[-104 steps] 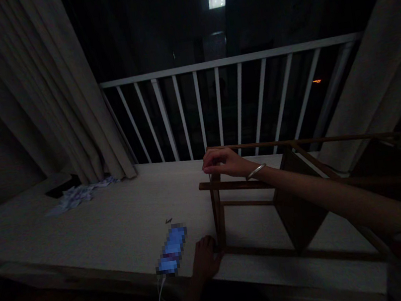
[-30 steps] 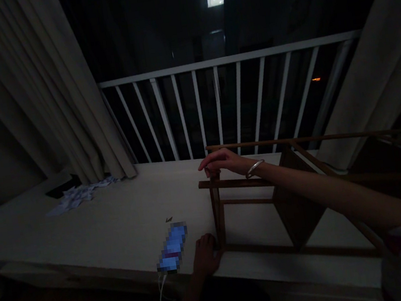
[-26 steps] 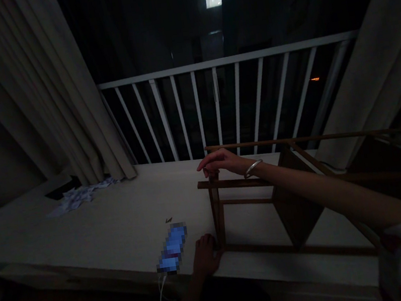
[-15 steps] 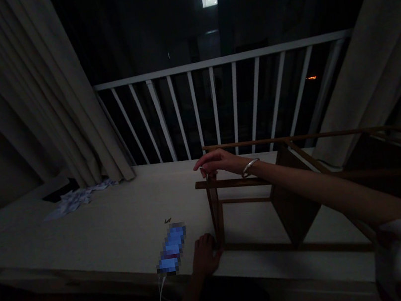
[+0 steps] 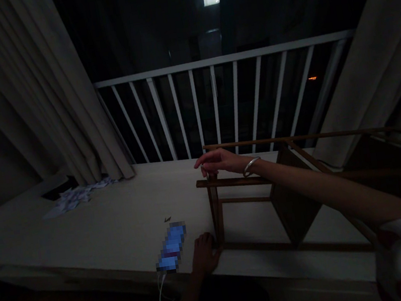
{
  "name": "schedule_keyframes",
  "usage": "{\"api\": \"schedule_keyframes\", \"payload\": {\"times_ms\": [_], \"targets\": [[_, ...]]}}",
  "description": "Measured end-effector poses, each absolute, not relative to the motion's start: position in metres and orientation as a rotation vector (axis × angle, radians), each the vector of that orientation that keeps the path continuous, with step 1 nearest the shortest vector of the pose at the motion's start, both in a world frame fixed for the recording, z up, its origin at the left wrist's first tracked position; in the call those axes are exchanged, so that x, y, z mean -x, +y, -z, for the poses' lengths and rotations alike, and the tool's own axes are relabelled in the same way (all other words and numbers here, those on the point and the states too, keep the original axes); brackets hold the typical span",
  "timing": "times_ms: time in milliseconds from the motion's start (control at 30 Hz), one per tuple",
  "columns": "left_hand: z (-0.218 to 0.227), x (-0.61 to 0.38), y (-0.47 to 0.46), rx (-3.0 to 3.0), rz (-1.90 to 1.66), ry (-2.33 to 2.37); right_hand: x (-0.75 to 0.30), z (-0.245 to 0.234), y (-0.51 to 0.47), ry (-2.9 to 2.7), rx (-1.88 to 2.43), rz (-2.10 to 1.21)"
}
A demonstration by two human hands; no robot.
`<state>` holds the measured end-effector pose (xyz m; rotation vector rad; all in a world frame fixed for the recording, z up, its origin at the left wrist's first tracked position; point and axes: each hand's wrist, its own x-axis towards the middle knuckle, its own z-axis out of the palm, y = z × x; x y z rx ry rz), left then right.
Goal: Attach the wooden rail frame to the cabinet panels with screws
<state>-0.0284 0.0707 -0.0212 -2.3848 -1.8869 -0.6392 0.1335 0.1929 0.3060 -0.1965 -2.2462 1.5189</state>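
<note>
A dark wooden rack frame [image 5: 240, 180] lies on its side on the white sill, reaching off to the right. My right hand [image 5: 219, 161], with a silver bangle [image 5: 251, 165] at the wrist, is over the frame's left end. Its fingers are bent and pinched; a small pale spot shows between them, too dim to identify. Lower down, my left hand [image 5: 204, 254] is at the frame's near left corner, fingers curled and thumb against the wood. Left of it lies a lit phone [image 5: 172, 248], its screen blurred out, with small dark slender pieces [image 5: 167, 219] just beyond.
A white cable [image 5: 162, 289] runs from the phone over the edge of the sill [image 5: 121, 222]. Crumpled printed sheets [image 5: 74, 197] lie by the left curtain [image 5: 78, 113]. A white railing [image 5: 224, 60] stands before the dark window, and another curtain [image 5: 355, 77] hangs right.
Both hands and the wooden frame keep nearly the same places. The right fingers have shifted very slightly, and the whole view has moved a little.
</note>
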Motion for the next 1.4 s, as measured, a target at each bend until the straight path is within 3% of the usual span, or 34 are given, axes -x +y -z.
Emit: {"api": "schedule_keyframes", "payload": {"times_ms": [767,1400], "targets": [[0.0202,0.0287,0.0709,2.392,0.622,-1.905,-0.1271,-0.2995,0.1983,-2.046,0.342,-1.443],[0.0201,0.0299,0.0711,2.404,0.622,-1.908,-0.1336,-0.3047,0.1937,-2.266,0.227,-1.413]]}}
